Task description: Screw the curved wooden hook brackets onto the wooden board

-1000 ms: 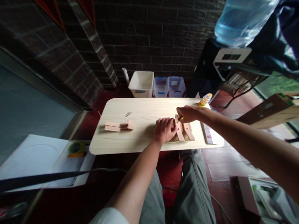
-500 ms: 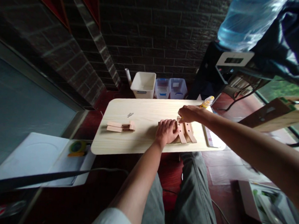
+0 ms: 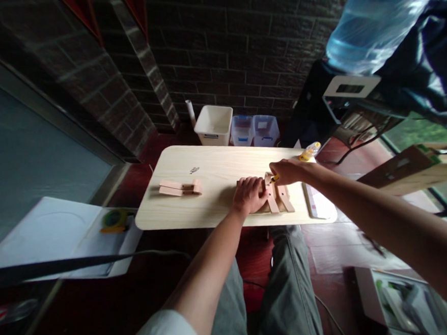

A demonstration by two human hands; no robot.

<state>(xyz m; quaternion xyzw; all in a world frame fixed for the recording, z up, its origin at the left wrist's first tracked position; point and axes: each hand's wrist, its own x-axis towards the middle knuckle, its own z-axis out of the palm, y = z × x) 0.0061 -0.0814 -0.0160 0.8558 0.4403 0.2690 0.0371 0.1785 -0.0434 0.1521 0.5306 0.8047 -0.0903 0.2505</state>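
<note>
My left hand (image 3: 249, 195) is closed over the left part of a wooden assembly, holding it down on the light wooden table (image 3: 216, 213). Beside its thumb, two angled wooden pieces lie side by side, a near one (image 3: 271, 203) and a right one (image 3: 284, 198) with dark holes in them. Above these, my right hand (image 3: 287, 171) is closed around a small yellow-and-black tool (image 3: 275, 178). The tool is at the upper end of the pieces; its tip is too small to make out. To the left rests another pair of joined wooden pieces (image 3: 180, 188).
Small dark hardware (image 3: 194, 170) lies on the table's left half. A clear-and-yellow bottle (image 3: 310, 151) stands at the far right corner, with a flat white-and-grey item (image 3: 318, 202) near the right edge. Behind the table are a cream bin (image 3: 213, 126) and two clear bins (image 3: 265, 131).
My right hand has shifted slightly right and turned, so more of the yellow-and-black tool shows. My left hand and the wooden pieces stay in place.
</note>
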